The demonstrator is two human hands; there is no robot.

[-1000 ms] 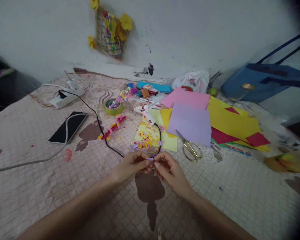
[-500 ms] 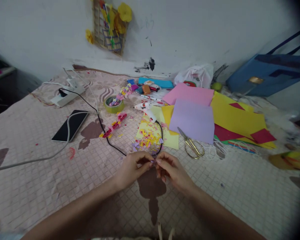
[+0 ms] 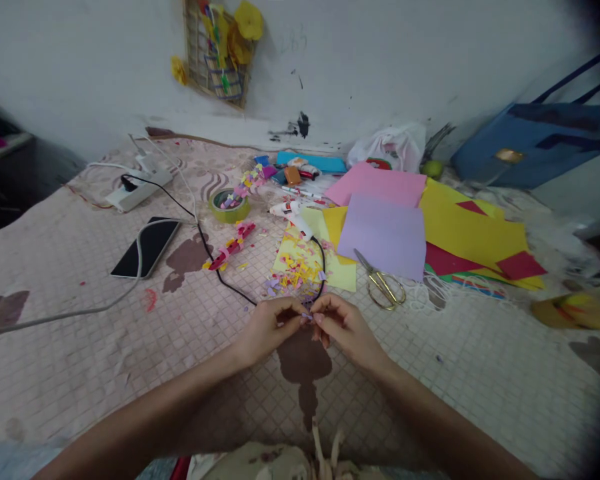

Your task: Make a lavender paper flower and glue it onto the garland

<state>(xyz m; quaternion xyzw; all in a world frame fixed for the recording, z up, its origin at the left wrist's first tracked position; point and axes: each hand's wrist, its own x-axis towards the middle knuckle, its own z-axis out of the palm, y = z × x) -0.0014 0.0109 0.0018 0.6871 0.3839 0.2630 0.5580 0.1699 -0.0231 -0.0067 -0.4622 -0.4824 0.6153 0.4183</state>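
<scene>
My left hand (image 3: 275,328) and my right hand (image 3: 345,328) meet at the fingertips, pinching a small purple piece (image 3: 307,316) between them. Its exact shape is too small to tell. Just beyond them lies a pile of small yellow, pink and purple paper bits (image 3: 300,272) on a pale yellow sheet (image 3: 343,275). The white glue gun (image 3: 296,217) rests on that sheet's upper part. Gold-handled scissors (image 3: 384,285) lie to the right, touching a purple sheet (image 3: 384,233).
A phone (image 3: 147,248), a power strip (image 3: 139,191) and cables lie at the left. Green tape (image 3: 230,207) and a decorated red strip (image 3: 233,247) are near the middle. Yellow sheets (image 3: 473,233), white string (image 3: 425,293) and a blue bag (image 3: 535,147) are at the right.
The view has shifted slightly, and more of the person's clothing shows at the bottom. The purple piece shows more clearly between my fingertips. Both hands keep their pinch.
</scene>
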